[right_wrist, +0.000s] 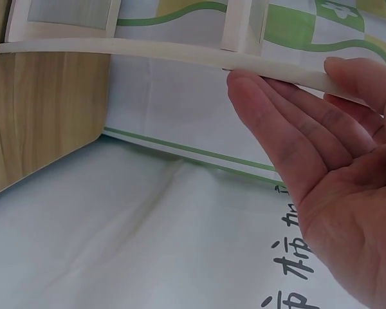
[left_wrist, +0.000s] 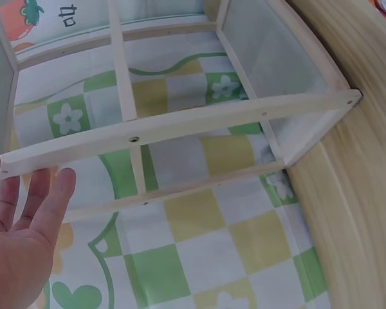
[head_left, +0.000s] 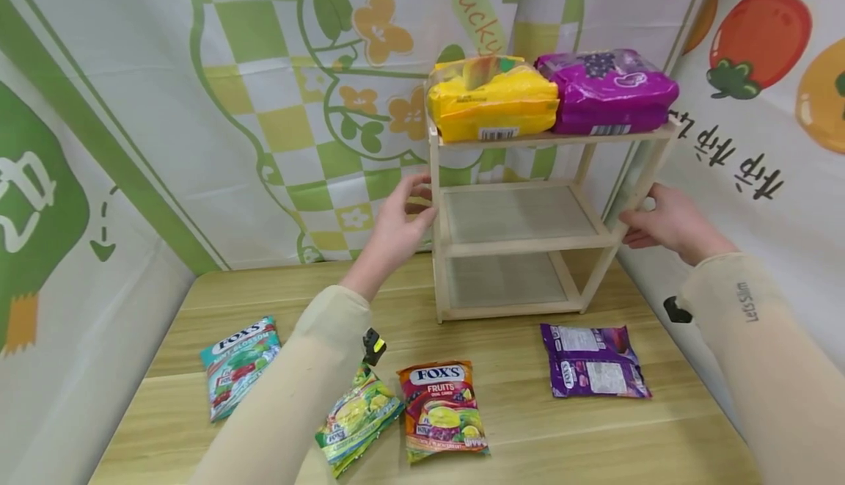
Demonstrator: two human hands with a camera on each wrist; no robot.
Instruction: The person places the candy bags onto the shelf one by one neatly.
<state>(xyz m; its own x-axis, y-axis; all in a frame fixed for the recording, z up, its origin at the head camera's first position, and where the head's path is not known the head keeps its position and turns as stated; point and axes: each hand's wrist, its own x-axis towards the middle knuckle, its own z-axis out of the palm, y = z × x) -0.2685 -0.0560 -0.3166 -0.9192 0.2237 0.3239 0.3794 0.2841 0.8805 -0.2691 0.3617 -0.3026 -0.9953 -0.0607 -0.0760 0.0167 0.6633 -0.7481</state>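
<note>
A small wooden shelf rack point(head_left: 528, 246) with grey panels stands at the back of the table. My left hand point(head_left: 408, 213) holds its left front post, thumb at the front; in the left wrist view the fingers point(left_wrist: 56, 199) reach in behind the post. On the other side my right hand point(head_left: 670, 224) grips the right front post, with the thumb on one face and the fingers point(right_wrist: 270, 122) against the other. On the top board lie a yellow package point(head_left: 491, 103) and a purple package point(head_left: 607, 92), side by side. The two lower boards hold nothing.
Candy bags lie on the wooden table point(head_left: 521, 426) in front of the rack: a teal one point(head_left: 240, 367), a green-yellow one point(head_left: 359, 419), an orange one point(head_left: 444, 411) and a purple one point(head_left: 594, 364). Printed cloth walls point(head_left: 251, 103) close in the back and sides.
</note>
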